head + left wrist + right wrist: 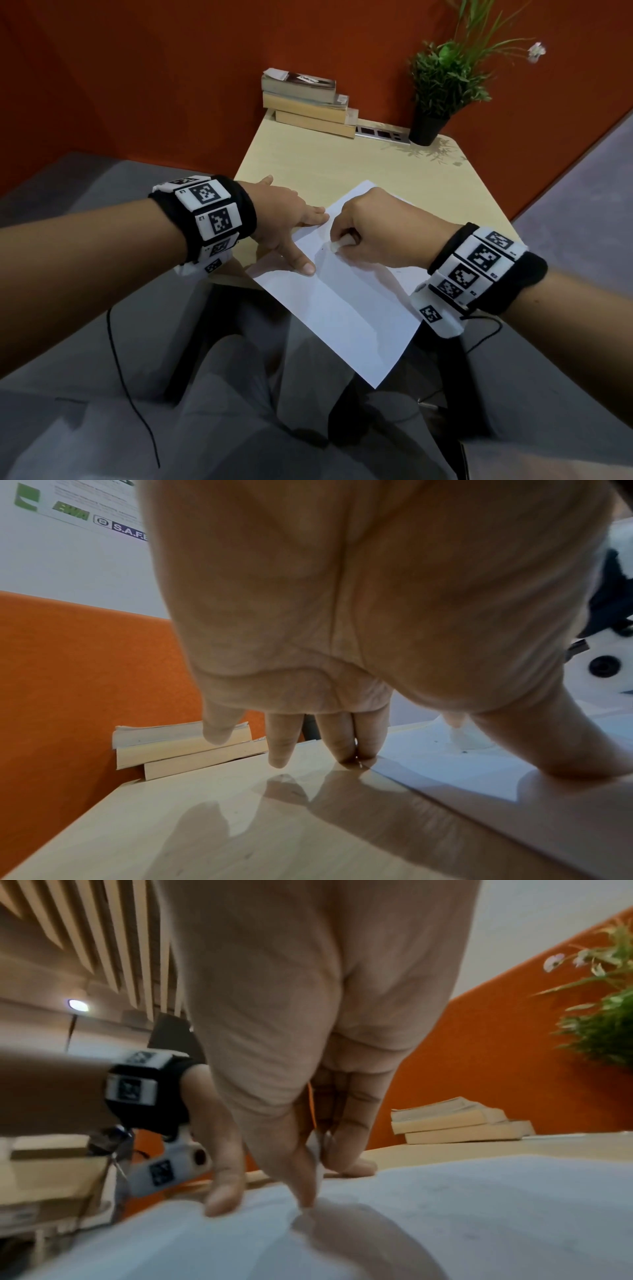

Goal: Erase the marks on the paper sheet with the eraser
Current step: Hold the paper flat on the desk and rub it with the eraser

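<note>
At frame centre my right hand pinched the eraser against the paper sheet; my left hand, fingers spread, pressed its left edge.

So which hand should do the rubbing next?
The right hand: it already pinches the eraser against the paper. The left hand lies flat, pinning the paper's edge.

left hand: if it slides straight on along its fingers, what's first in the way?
Likely the stack of books at the table's far edge. The left hand, fingers straight, points across bare tabletop toward it; nothing else shows in between, though depth is hard to judge.
</note>
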